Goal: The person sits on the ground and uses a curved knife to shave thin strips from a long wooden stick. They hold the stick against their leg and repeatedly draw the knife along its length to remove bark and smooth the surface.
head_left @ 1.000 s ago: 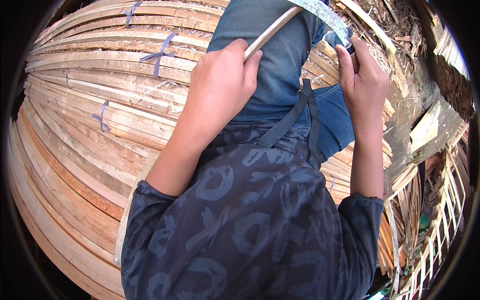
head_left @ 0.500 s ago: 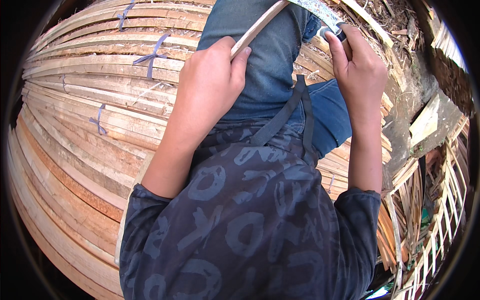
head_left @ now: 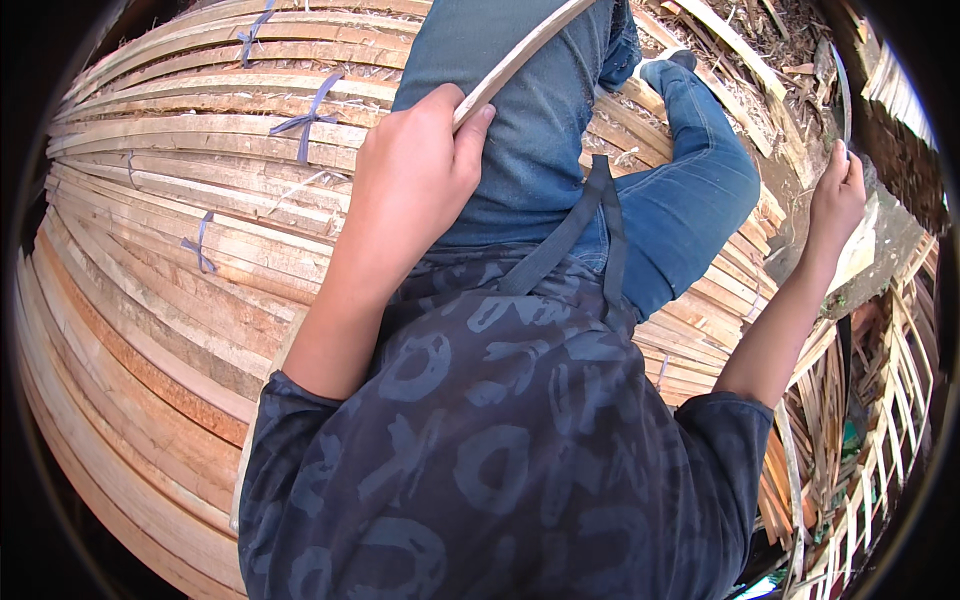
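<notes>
My left hand (head_left: 418, 175) is closed round the near end of a pale wooden strip (head_left: 522, 58). The strip slants up and away to the right, over my jeans-covered leg, and its far end runs out of view at the top. Out at the far right, my right hand (head_left: 838, 205) grips a knife (head_left: 843, 95). Its long, slightly curved blade points up and is seen nearly edge-on. The fingers hide most of the handle. Blade and strip are well apart.
Long wooden strips (head_left: 230, 155), some in bundles tied with blue ties (head_left: 304, 118), cover the left side. A grey block (head_left: 880, 260) stands below my right hand. Slatted woven pieces (head_left: 880, 430) lie at the lower right. Wood scraps (head_left: 735, 40) litter the upper right.
My right hand has swung the knife outward to the right, away from the strip. My left hand has barely shifted and keeps its hold. My right leg now shows more fully.
</notes>
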Demonstrator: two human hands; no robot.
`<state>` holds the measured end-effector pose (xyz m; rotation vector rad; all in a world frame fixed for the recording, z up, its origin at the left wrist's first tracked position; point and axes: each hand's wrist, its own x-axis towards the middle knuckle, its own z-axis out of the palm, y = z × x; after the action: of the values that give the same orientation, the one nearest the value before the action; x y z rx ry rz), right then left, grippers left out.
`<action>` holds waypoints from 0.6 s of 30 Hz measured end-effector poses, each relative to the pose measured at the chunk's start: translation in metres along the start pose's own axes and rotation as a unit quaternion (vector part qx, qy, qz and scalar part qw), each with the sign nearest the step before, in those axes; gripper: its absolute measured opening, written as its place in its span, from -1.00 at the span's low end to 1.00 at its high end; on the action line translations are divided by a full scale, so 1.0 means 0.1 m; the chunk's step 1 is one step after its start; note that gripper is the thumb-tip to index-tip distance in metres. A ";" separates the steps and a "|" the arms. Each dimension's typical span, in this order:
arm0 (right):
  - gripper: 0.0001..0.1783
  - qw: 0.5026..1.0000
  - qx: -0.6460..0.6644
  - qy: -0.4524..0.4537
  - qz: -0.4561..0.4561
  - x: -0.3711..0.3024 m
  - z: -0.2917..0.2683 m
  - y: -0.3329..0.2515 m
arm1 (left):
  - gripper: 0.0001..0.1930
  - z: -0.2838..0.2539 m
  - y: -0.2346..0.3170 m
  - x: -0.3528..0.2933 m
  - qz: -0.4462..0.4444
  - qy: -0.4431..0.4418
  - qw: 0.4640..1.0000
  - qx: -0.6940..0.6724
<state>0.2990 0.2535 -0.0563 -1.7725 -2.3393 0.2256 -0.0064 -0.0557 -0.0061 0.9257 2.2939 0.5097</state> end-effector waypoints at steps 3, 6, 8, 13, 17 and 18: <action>-0.58 0.998 0.059 -0.015 0.003 -0.32 0.01 0.00 | -0.69 0.02 0.03 0.01 -0.011 -0.007 1.000 0.001; -0.61 0.986 0.160 -0.024 -0.035 -0.69 0.20 -0.39 | -0.69 0.03 0.10 0.00 -0.030 -0.017 0.999 -0.008; -0.67 0.975 0.210 -0.055 -0.042 -0.86 0.25 -0.75 | -0.69 0.03 0.11 0.01 -0.025 -0.022 0.999 0.002; -0.71 0.934 0.269 -0.073 -0.223 -1.05 0.27 -1.58 | -0.69 0.03 0.11 0.02 -0.025 -0.019 0.999 0.026; -0.73 0.935 0.213 -0.037 -0.281 -0.91 0.41 -1.61 | -0.69 0.04 0.11 0.00 -0.029 -0.007 0.999 0.027; -0.73 0.939 0.191 -0.032 -0.285 -0.85 0.41 -1.59 | -0.69 0.05 0.11 0.01 -0.028 -0.005 0.999 0.030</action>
<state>0.1635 0.1283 -0.0634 -0.8805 -2.5161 0.5975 0.0015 -0.0466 -0.0037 0.8880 2.3299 0.4121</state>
